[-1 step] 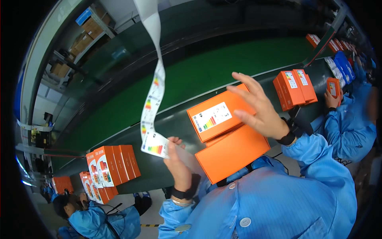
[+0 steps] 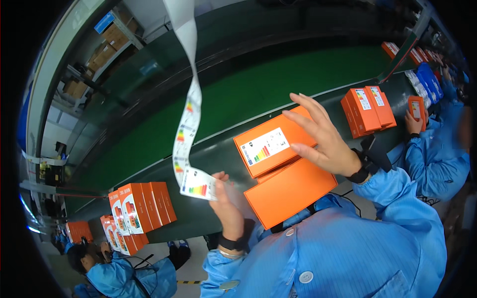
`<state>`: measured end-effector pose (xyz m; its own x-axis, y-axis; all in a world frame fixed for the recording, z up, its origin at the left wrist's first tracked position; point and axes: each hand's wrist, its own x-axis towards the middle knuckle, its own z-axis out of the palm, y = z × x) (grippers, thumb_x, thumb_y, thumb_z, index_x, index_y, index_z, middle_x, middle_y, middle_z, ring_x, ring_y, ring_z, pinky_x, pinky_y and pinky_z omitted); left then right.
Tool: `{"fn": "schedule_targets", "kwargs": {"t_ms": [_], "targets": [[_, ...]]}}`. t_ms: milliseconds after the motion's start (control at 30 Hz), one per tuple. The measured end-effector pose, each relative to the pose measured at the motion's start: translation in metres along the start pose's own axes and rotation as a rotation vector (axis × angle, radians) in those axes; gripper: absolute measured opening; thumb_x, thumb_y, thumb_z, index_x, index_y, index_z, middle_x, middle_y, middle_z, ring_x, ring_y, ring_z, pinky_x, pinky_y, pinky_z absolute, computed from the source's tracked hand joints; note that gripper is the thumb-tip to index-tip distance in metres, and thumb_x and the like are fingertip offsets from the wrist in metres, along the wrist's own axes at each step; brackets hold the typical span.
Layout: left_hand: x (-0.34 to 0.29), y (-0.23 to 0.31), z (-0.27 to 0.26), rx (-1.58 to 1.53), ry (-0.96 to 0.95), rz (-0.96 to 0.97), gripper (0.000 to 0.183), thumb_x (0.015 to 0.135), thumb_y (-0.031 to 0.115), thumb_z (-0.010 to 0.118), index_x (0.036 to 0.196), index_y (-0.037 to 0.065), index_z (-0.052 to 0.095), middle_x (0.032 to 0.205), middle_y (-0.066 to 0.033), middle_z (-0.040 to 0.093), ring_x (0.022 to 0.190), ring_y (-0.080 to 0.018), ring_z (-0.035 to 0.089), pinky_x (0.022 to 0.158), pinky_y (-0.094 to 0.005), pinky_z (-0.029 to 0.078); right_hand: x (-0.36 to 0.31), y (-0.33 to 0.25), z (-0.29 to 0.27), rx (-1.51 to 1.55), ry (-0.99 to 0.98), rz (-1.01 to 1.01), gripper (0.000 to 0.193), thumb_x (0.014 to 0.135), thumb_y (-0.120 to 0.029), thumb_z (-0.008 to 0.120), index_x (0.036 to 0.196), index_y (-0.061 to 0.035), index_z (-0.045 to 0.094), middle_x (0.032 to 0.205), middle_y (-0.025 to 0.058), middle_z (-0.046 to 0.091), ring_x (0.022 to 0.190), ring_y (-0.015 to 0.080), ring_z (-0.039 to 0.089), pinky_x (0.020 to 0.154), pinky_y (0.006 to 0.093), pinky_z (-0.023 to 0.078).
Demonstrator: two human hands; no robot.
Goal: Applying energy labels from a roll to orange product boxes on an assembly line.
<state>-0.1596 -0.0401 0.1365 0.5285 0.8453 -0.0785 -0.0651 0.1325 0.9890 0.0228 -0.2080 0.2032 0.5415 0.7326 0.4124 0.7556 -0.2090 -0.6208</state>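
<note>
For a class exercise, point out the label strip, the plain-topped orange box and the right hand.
Label strip [image 2: 192, 113]: head view, hanging part.
Plain-topped orange box [image 2: 291, 192]: head view, top face.
Right hand [image 2: 327, 147]: head view, middle.

- Label strip [image 2: 187, 130] is barring the way beyond the left hand [image 2: 228, 206].
- Labelled orange carton [image 2: 271, 137] is obstructing the right hand [image 2: 324, 140], possibly touching.
- A passable gap is separating it from the rightward carton stack [image 2: 364, 116].

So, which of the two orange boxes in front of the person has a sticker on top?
The farther orange cardboard box, partly behind the right hand: its top has a white rectangular label. The nearer orange cardboard box's top is plain.
</note>
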Motion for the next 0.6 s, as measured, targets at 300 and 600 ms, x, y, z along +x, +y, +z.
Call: {"fn": "schedule_targets", "kwargs": {"t_ms": [300, 600], "targets": [[-0.016, -0.032, 0.022, -0.116, -0.108, -0.035, 0.047, 0.091, 0.030, 0.041, 0.125, -0.004, 0.035, 0.126, -0.0171, 0.039, 0.118, -0.0258, 0.037, 0.096, -0.0371, 0.031, -0.068, 0.029, 0.031, 0.186, 0.020, 0.344, 0.070, 0.086, -0.034, 0.049, 0.138, -0.0042, 0.012, 0.142, 0.0231, 0.003, 0.131, 0.0379, 0.008, 0.105, 0.0425, 0.015], [-0.021, 0.022, 0.002, 0.074, -0.176, 0.055, 0.036, 0.089, 0.021, 0.047, 0.115, -0.003, 0.047, 0.105, -0.0105, 0.053, 0.098, -0.0146, 0.049, 0.084, -0.0285, 0.038, -0.043, -0.007, -0.006, -0.090, 0.042, 0.036, 0.055, 0.081, -0.027, 0.058, 0.127, -0.0058, 0.038, 0.134, 0.0185, 0.026, 0.122, 0.0337, 0.029, 0.101, 0.0403, 0.024]]}}
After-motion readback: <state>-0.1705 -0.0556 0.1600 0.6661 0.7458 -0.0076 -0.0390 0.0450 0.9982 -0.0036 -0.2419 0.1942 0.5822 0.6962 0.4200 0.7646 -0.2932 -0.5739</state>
